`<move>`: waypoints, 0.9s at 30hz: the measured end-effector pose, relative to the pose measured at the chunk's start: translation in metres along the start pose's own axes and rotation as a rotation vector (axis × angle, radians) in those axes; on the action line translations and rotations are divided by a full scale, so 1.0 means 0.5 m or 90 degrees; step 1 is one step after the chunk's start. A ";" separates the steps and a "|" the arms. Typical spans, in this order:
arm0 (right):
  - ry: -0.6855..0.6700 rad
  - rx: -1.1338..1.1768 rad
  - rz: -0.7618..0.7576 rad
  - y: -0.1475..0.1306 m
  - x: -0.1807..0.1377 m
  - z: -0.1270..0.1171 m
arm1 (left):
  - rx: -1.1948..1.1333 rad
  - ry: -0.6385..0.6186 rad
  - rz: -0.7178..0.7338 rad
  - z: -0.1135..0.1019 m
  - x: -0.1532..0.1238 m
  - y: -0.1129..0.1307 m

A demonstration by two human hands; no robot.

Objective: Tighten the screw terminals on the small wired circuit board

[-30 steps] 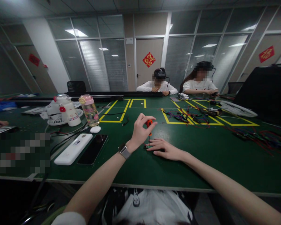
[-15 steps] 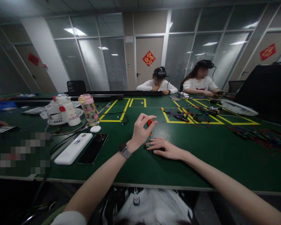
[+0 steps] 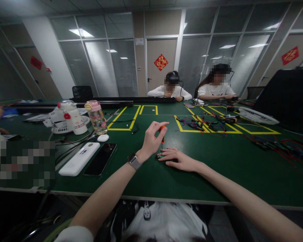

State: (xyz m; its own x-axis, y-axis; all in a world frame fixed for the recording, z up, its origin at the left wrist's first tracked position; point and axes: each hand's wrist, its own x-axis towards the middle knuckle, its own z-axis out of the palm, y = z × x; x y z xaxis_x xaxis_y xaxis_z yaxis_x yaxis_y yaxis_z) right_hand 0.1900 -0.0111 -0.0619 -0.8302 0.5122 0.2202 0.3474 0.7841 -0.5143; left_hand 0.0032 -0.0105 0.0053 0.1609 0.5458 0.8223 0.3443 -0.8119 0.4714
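Observation:
My left hand [image 3: 152, 139], with a watch on its wrist, is closed around the orange handle of a screwdriver [image 3: 162, 141]. The screwdriver stands nearly upright, its thin shaft reaching down to a small green circuit board [image 3: 160, 156] on the table. Part of the handle is hidden behind my thumb and fingers. From the right, my right hand [image 3: 178, 160] lies flat with fingers stretched out, the fingertips at the board and covering part of it. The contact between screwdriver tip and board is too small to make out.
Left of my hands lie a black phone [image 3: 101, 159], a white power bank [image 3: 79, 159] and a small white case [image 3: 103, 138]. Two bottles [image 3: 97, 117] stand beyond. Wired circuit boards [image 3: 192, 123] lie at right near yellow tape. Two people sit opposite; another is at the left edge.
The fingers of my left hand have shifted slightly on the screwdriver handle. My right hand stays put. At the left edge, a person's arm and hand have come further into view.

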 end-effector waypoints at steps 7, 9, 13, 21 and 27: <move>-0.003 0.003 0.001 0.000 -0.002 -0.001 | -0.016 -0.007 0.009 0.003 0.002 0.001; -0.004 0.001 0.004 0.001 -0.002 0.000 | 0.003 0.018 0.013 0.003 0.001 0.002; 0.001 0.008 0.001 0.002 -0.001 0.001 | -0.017 -0.011 0.005 0.004 0.000 0.003; -0.003 0.008 0.003 0.005 -0.002 0.002 | -0.011 -0.005 0.017 0.006 -0.001 0.001; -0.002 0.005 0.003 0.003 -0.001 0.001 | -0.027 -0.020 0.002 0.004 -0.002 0.002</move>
State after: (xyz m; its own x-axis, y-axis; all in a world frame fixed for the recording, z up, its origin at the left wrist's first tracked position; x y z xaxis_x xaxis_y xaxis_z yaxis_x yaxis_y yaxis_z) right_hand 0.1908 -0.0105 -0.0632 -0.8295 0.5152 0.2156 0.3484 0.7791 -0.5212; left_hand 0.0053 -0.0114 0.0042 0.1903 0.5493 0.8137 0.3040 -0.8210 0.4832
